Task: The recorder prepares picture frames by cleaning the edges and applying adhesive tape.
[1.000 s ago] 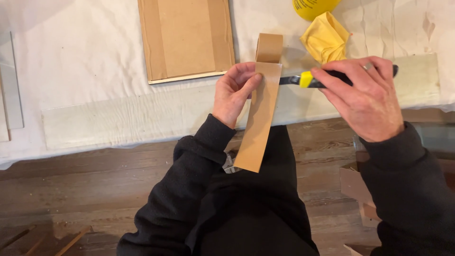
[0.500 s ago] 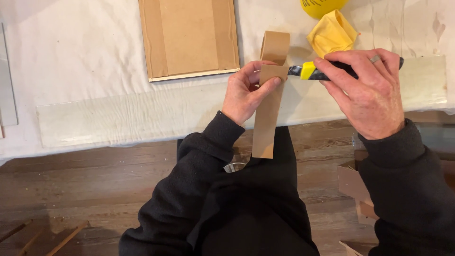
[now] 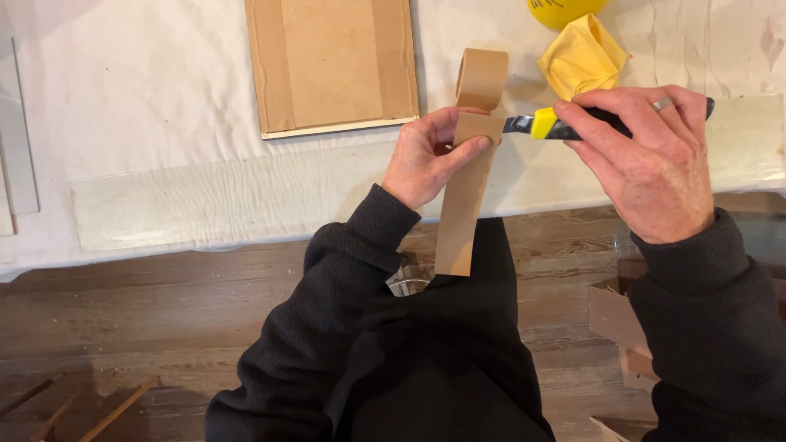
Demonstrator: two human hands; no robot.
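Tabletop [image 3: 147, 123]: lying under a creased white cloth and filling the upper part of the view; its near edge is running left to right just above the wooden floor [image 3: 123, 327].
Clear sheet [image 3: 246, 205]: lying flat along the near edge of the tabletop, stretching from the left part to the right edge, passing beneath both hands.
Backing board [image 3: 332, 61]: a brown framed panel lying flat toward the far edge, near the middle, with brown tape along its 2 side edges.
Yellow cloth [image 3: 583, 61]: lying crumpled toward the far right of the tabletop, just beyond the knife, with a round yellow thing [image 3: 565, 8] at the far edge behind it.
Right hand [image 3: 647, 164]: closing around the handle of a utility knife [image 3: 573, 123], black with a yellow collar, its blade pointing left and meeting the tape at the fold.
Left hand [image 3: 426, 155]: pinching the brown tape strip [image 3: 463, 205] between thumb and fingers just below the roll, above the near edge of the tabletop.
Tape strip: hanging straight down from the pinch, past the near edge, over the person's dark lap.
Tape roll [image 3: 481, 78]: standing up above the left hand, joined to the strip at the fold.
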